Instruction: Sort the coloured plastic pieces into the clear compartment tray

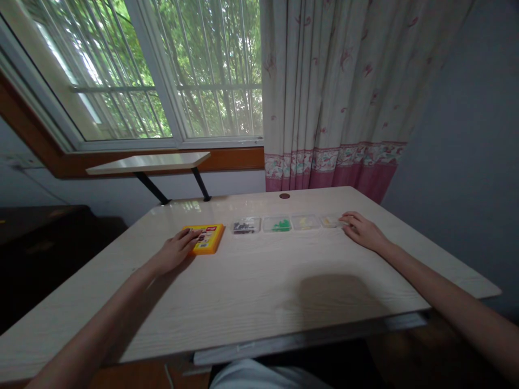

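My left hand (pixel 180 250) lies with its fingers stretched out on top of a flat yellow box (pixel 210 242) with a printed label. To the right stands a row of clear plastic boxes. The first clear box (pixel 246 225) holds small dark pieces, and the second clear box (pixel 277 224) holds green pieces. Pale pieces lie in the third clear box (pixel 305 222). At the row's right end, my right hand (pixel 362 230) has its fingers closed at the edge of the last clear box (pixel 330 221), which holds a few pale yellowish pieces. Part of that edge is hidden by the fingertips.
The pale wooden table (pixel 251 292) has a raised shelf (pixel 150 161) on dark legs at its back left. A round brown cap (pixel 284 196) sits near the back edge. Behind are a curtain (pixel 332 108) and a barred window (pixel 219 75).
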